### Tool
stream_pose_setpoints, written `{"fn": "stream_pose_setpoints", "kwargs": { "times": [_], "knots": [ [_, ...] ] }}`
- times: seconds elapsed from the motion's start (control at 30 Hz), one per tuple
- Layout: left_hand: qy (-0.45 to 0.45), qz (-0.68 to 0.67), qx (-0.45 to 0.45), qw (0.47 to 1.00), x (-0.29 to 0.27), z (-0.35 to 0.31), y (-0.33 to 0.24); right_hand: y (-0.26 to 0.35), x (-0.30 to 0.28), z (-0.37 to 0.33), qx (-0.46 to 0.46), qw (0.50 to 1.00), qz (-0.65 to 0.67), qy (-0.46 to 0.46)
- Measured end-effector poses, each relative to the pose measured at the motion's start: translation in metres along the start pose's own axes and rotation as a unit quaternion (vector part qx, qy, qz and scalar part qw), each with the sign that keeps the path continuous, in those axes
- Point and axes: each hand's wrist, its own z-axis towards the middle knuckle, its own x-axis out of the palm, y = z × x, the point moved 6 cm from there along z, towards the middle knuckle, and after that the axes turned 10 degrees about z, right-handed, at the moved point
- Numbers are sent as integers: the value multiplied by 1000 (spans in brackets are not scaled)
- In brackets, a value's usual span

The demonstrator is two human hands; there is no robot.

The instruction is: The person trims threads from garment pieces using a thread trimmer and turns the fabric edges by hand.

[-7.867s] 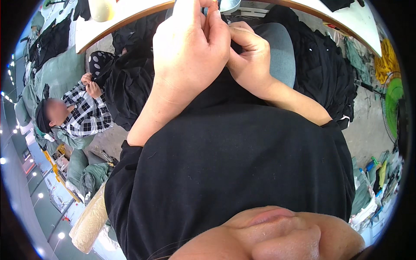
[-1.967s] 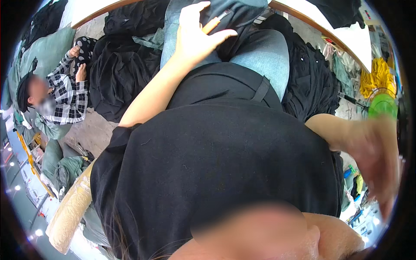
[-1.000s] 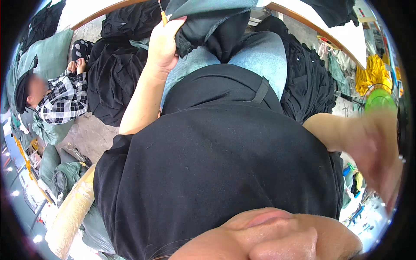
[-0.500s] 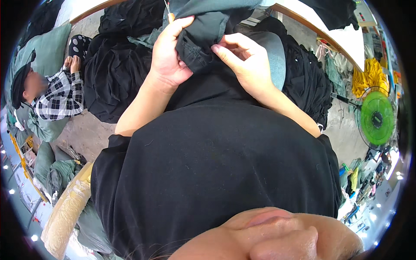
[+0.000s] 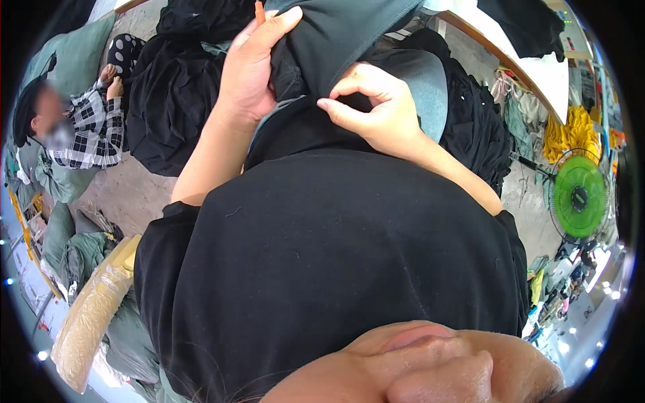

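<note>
A dark grey-green garment (image 5: 329, 40) with stitched seams hangs between my hands at the top of the view. My left hand (image 5: 247, 77) is closed on its left side, the thumb lying over the cloth. An orange-handled tool (image 5: 260, 12) pokes up beside that thumb; its tip is cut off by the top edge, so its kind is unclear. On the garment's lower right edge, my right hand (image 5: 386, 111) has thumb and forefinger curled close together at the cloth. Part of the garment droops toward my lap.
Heaps of black cloth (image 5: 171, 101) lie to the left and right (image 5: 474, 121). A person in a checked shirt (image 5: 87, 138) sits at left. A white table (image 5: 524, 67) stands at upper right, with a green fan (image 5: 578, 195) below. A plastic-wrapped roll (image 5: 91, 329) leans at lower left.
The garment has been turned and spread, showing a long seam edge on the right. My left hand has shifted slightly left; my right hand has moved slightly down along the cloth.
</note>
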Motion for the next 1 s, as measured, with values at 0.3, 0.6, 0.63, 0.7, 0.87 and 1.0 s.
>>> {"fn": "stream_pose_setpoints", "kwargs": {
  "times": [0.3, 0.6, 0.63, 0.7, 0.87, 1.0],
  "knots": [
    [8, 301, 159, 940, -26, -62, -60, -19, 20, 11, 336, 930, 121, 86],
    [59, 512, 65, 854, -33, -108, -13, -39, 33, 14, 292, 939, 171, 62],
    [63, 531, 49, 844, -37, -109, -11, -37, 33, 15, 281, 943, 170, 57],
    [65, 492, 64, 866, -37, -110, -1, -38, 33, 14, 273, 945, 170, 55],
    [78, 421, 25, 903, -38, -109, 5, -40, 30, 14, 245, 958, 135, 61],
    [99, 379, 24, 920, -38, -107, 9, -42, 28, 14, 235, 961, 129, 65]
  ]
}}
